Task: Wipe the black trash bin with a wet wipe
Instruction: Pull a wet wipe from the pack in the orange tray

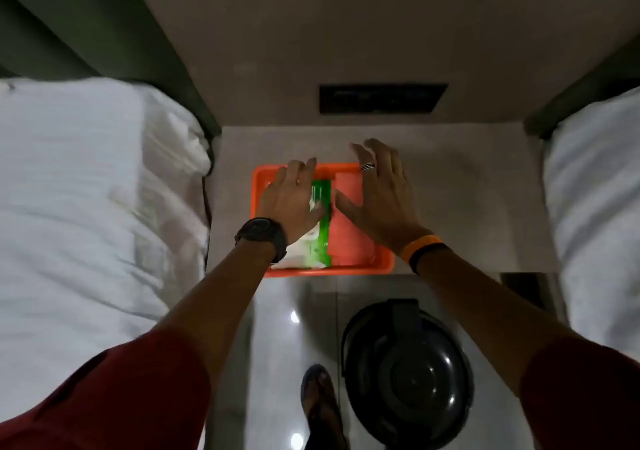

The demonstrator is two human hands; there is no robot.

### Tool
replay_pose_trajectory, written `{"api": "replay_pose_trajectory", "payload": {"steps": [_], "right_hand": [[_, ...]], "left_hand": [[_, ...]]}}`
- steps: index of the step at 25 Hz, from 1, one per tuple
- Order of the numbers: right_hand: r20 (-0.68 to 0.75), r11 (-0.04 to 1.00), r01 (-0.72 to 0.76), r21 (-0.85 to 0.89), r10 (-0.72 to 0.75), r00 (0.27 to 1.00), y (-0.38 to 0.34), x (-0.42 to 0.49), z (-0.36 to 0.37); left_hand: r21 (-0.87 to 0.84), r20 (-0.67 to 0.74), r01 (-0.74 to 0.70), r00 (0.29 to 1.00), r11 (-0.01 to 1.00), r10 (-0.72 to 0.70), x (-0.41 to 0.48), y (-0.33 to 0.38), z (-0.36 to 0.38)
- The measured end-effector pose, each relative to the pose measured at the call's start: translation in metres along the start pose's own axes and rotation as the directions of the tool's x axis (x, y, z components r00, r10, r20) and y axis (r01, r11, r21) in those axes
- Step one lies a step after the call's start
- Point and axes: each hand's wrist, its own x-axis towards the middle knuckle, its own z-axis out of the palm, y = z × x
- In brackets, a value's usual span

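Observation:
A round black trash bin with a domed lid stands on the glossy floor at the lower right, seen from above. On the nightstand lies an orange tray holding a green and white wet wipe pack. My left hand rests on top of the pack with fingers spread, a black watch on the wrist. My right hand hovers flat over the tray's right half, fingers apart, its thumb near the pack's edge. Neither hand grips anything that I can see.
A bed with white linen fills the left side and another white bed the right. The grey nightstand stands between them under a dark wall panel. A sandalled foot stands left of the bin.

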Motion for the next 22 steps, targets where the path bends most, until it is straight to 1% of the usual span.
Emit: {"api": "replay_pose_trajectory", "payload": {"steps": [2, 4, 5, 6, 8, 9, 10, 11, 12, 14, 15, 17, 18, 19, 20, 21, 22], "right_hand": [[0.101, 0.994, -0.059, 0.094, 0.049, 0.994, 0.003, -0.006, 0.06], [0.266, 0.974, -0.169, 0.152, 0.125, 0.956, 0.003, -0.017, 0.103], [0.307, 0.96, -0.202, 0.194, 0.136, 0.942, 0.003, -0.02, 0.123], [0.34, 0.94, -0.246, 0.237, 0.157, 0.927, -0.001, -0.022, 0.137], [0.334, 0.89, -0.315, 0.33, 0.202, 0.921, -0.007, -0.021, 0.154], [0.331, 0.879, -0.327, 0.347, 0.211, 0.92, -0.01, -0.021, 0.161], [0.333, 0.882, -0.327, 0.339, 0.213, 0.919, -0.015, -0.02, 0.164], [0.327, 0.895, -0.316, 0.315, 0.21, 0.921, -0.019, -0.02, 0.169], [0.328, 0.91, -0.311, 0.275, 0.215, 0.92, -0.025, -0.019, 0.171], [0.276, 0.924, -0.318, 0.214, 0.255, 0.927, -0.03, -0.017, 0.176], [0.237, 0.916, -0.334, 0.222, 0.282, 0.93, -0.03, -0.016, 0.177], [0.198, 0.87, -0.386, 0.306, 0.338, 0.92, -0.03, -0.016, 0.175], [0.193, 0.823, -0.428, 0.373, 0.383, 0.904, -0.029, -0.016, 0.172], [0.186, 0.75, -0.47, 0.466, 0.436, 0.88, -0.026, -0.016, 0.167], [0.176, 0.657, -0.499, 0.565, 0.496, 0.851, -0.024, -0.018, 0.16], [0.158, 0.554, -0.509, 0.658, 0.559, 0.814, -0.019, -0.022, 0.154], [0.152, 0.453, -0.514, 0.728, 0.625, 0.766, -0.014, -0.027, 0.146]], "left_hand": [[-0.012, 0.191, 0.106, 0.976, 0.994, -0.102, 0.005, -0.03, 0.045], [-0.049, 0.359, 0.206, 0.917, 0.977, -0.175, 0.006, -0.056, 0.077], [-0.084, 0.374, 0.189, 0.916, 0.978, -0.145, 0.006, -0.066, 0.089], [-0.122, 0.366, 0.143, 0.926, 0.982, -0.089, 0.003, -0.071, 0.098], [-0.249, 0.265, 0.085, 0.964, 0.965, -0.017, -0.003, -0.079, 0.109], [-0.355, 0.224, 0.129, 0.973, 0.926, -0.05, -0.007, -0.081, 0.111], [-0.46, 0.214, 0.209, 0.969, 0.863, -0.121, -0.012, -0.081, 0.111], [-0.525, 0.216, 0.277, 0.958, 0.805, -0.188, -0.017, -0.081, 0.111], [-0.545, 0.218, 0.314, 0.948, 0.777, -0.23, -0.021, -0.081, 0.11], [-0.511, 0.183, 0.294, 0.955, 0.808, -0.232, -0.024, -0.082, 0.109], [-0.502, 0.161, 0.28, 0.96, 0.818, -0.23, -0.024, -0.082, 0.11], [-0.516, 0.129, 0.26, 0.966, 0.816, -0.226, -0.026, -0.081, 0.109], [-0.512, 0.099, 0.23, 0.973, 0.828, -0.209, -0.028, -0.08, 0.108], [-0.487, 0.058, 0.18, 0.983, 0.855, -0.173, -0.031, -0.078, 0.108], [-0.422, 0.023, 0.114, 0.993, 0.899, -0.115, -0.034, -0.075, 0.108], [-0.287, 0.01, 0.04, 0.999, 0.957, -0.039, -0.038, -0.071, 0.11], [-0.101, 0.043, -0.018, 0.999, 0.995, 0.022, -0.042, -0.065, 0.113]]}}
